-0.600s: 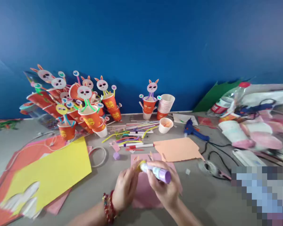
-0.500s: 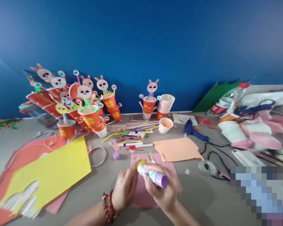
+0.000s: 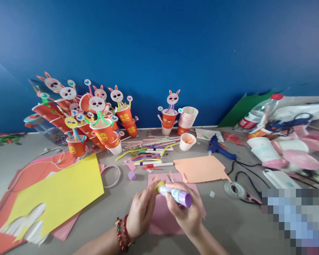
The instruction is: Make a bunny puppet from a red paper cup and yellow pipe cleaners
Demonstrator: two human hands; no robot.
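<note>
Tube [image 3: 177, 195], smooth purple-ended plastic cylinder

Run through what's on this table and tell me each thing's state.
Glue stick: uncapped, gripped in right hand
Purple cap: off, on the table
Yellow piece: pinched in left hand
Yellow sheet: flat, cut into
Cup stack: nested, upright
Bottle: red cap on, tilted
Glue gun: lying down

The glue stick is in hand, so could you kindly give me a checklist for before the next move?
1. Glue stick gripped by the right hand: ok.
2. Yellow paper piece held by the left hand: ok.
3. Contact between the two: cannot tell, too small to see.
4. Purple cap off: ok, on the table.
5. Pink sheet bare: not ok, small peach cutouts there.
</note>
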